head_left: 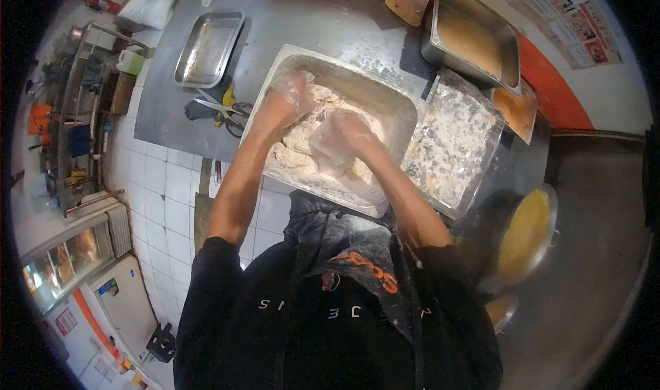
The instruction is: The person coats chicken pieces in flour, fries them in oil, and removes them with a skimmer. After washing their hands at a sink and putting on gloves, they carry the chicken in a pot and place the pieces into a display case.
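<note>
A deep metal pan (402,108) stands at the table's front edge before me, holding flour and several lumpy, flour-coated pieces (297,158). What is under the coating cannot be made out. My left hand (294,96), in a clear plastic glove, reaches into the far left part of the pan, against the coated pieces. Its fingers are partly hidden by the glove and the flour. In the pan's middle, my right hand (342,132), gloved the same way, is down on the pieces. The fingers there point downward and are hidden and blurred.
Right of the pan lies a flour-crusted tray (454,142), with a deep metal container (474,43) behind it. Scissors (223,108) and a shallow metal tray (210,50) are to the left. A round pan with yellow contents (526,235) stands at lower right.
</note>
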Motion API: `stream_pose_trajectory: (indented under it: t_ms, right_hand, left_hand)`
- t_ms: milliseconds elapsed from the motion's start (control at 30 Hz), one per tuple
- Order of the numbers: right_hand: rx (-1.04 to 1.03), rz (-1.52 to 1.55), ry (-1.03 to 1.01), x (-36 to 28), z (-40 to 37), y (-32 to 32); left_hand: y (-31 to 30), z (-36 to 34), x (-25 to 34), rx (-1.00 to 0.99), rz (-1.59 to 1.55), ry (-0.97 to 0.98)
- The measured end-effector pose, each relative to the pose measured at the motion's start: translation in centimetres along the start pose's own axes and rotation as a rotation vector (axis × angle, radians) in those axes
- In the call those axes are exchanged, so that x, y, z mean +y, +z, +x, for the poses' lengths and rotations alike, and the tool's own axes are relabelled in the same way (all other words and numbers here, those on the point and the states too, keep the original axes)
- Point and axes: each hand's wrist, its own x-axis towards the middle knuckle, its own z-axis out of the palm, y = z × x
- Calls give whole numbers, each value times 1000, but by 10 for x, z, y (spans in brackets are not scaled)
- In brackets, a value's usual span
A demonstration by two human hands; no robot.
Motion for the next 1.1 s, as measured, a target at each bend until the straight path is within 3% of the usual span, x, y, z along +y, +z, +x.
stream_pose_trajectory:
  t_ms: [33,67,100,167,200,300,367,400,433,500,600,700,767,833,867,933,967,1000,1067,1100]
  right_hand:
    - [-143,-20,91,-10,-8,-13]
    - [-283,-41,180,-16,-15,-18]
    - [-283,-46,178,-11,-20,-8]
    - [-76,298,257,8,-30,22]
    - [-75,295,255,9,-38,26]
    - [110,746,237,-4,-65,12]
    - [205,205,-69,-41,-83,-49]
    - [204,209,-63,-34,-87,-47]
    - [267,227,-67,-22,-95,-40]
    - [344,234,-71,11,-99,-16]
    - [497,657,-6,44,-80,1]
    - [513,684,88,29,-85,-11]
    - [149,148,385,-6,-78,-60]
    - [807,-33,-108,29,-76,-30]
    - [872,403,-63,46,-68,-5]
    - [135,-125,368,55,-52,-10]
    - [-264,-399,378,59,-43,-14]
    - [36,-139,222,45,-71,-20]
    - [243,232,158,38,-86,-26]
    - [338,408,101,36,-93,-29]
  left_hand:
    - [1,1,-3,-4,-3,-1]
    - [-1,5,-7,-28,223,138]
    - [-2,7,-10,-48,450,276]
    - [-4,9,-11,-74,531,349]
    - [-3,10,-11,-103,612,423]
    - [2,15,-18,-26,466,482]
    - [-1,18,-24,44,535,623]
    - [-2,18,-27,86,650,745]
    - [1,17,-28,75,649,740]
    - [7,24,-21,52,934,728]
    - [9,34,-25,105,983,899]
    - [10,29,-39,4,786,756]
    - [13,25,-40,28,693,782]
    - [22,22,-18,84,659,878]
    - [25,6,3,15,574,598]
    - [27,10,-11,-47,507,473]
    - [27,13,-18,-73,474,410]
    - [37,1,-5,-30,385,396]
    - [43,-28,3,-16,294,365]
    - [42,-34,7,9,255,260]
